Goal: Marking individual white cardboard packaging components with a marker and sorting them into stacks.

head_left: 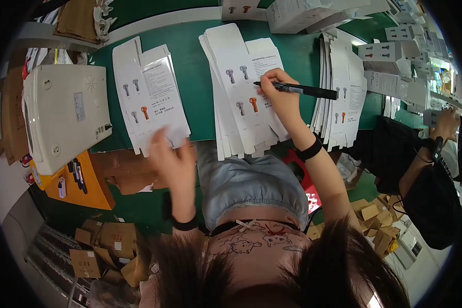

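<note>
While the black marker (313,91) is held: the right hand (283,95) is closed around its barrel near the writing end, fingertips bunched; the tip is pointed left over the printed face of the middle stack, though contact with the sheet cannot be told.
Middle stack (222,49): flat white cartons, loosely piled on the green bench (190,59); four handheld devices are pictured on the uppermost, three grey and one orange, with dark text alongside.
Left hand (173,161): blurred, fingers spread apart, nothing seen in the grasp; it is placed at the lower edge of the left stack, touch not determinable.
Left stack (126,64): flat white cartons of like print, laid on the bench well apart from the middle stack.
Right stack (350,72): more flat cartons, fanned at their left edges, set beyond the marker's rear end.
Wrists: a dark band (310,149) is worn on the right, another (184,224) on the left.
Cream casing (61,120): stood left of the left stack.
Orange surface (95,191): seen below the casing; dark pens (78,175) are laid on it.
White boxes (385,56): grouped at upper right.
Brown cardboard boxes (115,238): heaped at lower left.
Co-worker's hand (446,123): seen at far right.
</note>
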### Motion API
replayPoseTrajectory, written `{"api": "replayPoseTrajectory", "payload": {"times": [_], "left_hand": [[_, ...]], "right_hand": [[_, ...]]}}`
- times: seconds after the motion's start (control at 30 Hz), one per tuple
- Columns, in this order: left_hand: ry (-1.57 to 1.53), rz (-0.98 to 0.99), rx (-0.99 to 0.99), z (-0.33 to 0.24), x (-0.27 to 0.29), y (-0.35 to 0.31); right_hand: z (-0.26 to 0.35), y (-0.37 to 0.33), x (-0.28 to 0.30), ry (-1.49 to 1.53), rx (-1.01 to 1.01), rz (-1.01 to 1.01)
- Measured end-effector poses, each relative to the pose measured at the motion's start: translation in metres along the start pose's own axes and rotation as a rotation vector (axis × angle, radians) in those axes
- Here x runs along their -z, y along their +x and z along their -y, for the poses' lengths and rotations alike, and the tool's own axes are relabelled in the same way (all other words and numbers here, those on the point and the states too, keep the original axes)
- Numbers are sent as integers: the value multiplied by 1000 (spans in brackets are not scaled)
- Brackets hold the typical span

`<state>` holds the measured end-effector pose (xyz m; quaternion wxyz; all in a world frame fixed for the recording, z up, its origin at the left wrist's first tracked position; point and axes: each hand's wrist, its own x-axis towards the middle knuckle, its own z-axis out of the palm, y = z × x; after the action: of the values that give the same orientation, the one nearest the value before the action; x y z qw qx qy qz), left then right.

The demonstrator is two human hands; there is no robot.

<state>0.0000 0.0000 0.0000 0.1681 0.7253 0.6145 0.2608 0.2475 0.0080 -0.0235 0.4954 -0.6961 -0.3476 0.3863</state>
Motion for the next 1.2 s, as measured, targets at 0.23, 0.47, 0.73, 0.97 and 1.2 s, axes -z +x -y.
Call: {"api": "replayPoseTrajectory", "payload": {"times": [0.23, 0.47, 0.73, 0.97, 1.2], "left_hand": [[-569, 471, 238, -50, -59, -28], [-659, 476, 316, -54, -75, -42], [-677, 531, 333, -45, -72, -35], [-679, 541, 350, -47, -72, -32], [-672, 444, 335, -36, -57, -27]], "right_hand": [[-7, 5, -11, -170, 54, 13], [-2, -1, -8, -213, 56, 3], [-19, -71, 1, -216, 71, 169], [-16, -73, -7, -339, 137, 163], [-9, -72, 6, 98, -48, 43]]}}
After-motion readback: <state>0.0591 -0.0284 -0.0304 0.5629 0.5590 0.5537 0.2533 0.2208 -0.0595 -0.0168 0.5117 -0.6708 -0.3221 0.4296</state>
